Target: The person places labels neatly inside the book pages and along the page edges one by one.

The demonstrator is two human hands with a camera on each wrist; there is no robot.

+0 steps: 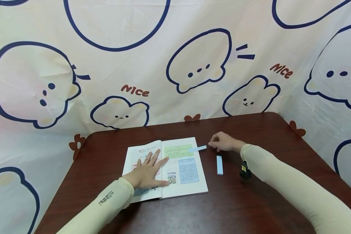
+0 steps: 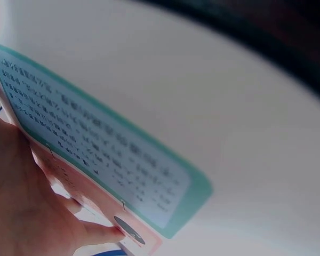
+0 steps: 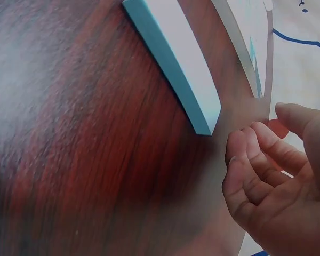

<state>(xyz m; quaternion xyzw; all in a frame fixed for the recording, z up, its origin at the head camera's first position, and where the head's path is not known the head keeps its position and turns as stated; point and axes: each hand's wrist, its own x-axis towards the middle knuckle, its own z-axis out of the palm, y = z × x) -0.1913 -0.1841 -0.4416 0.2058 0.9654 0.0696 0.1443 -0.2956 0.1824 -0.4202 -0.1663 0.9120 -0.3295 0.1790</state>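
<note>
An open book (image 1: 182, 191) lies on the table with printed text and pictures on both pages. Spread across its left page and the middle fold, my left hand (image 1: 146, 174) rests with fingers apart. A pale blue sticky strip (image 1: 201, 148) lies on the right page and sticks out past its outer edge. Just right of that strip is my right hand (image 1: 223, 142), its fingers loosely bent, thumb apart from them and nothing held, as the right wrist view shows. Below this hand lies a pad of blue sticky strips (image 1: 219, 165), also seen in the right wrist view.
Under everything is a dark reddish-brown wooden table (image 1: 222, 204). Behind and beside it hangs a pale cloth (image 1: 199, 19) with blue-outlined cartoon figures. A small black device (image 1: 245, 170) is on the right wrist.
</note>
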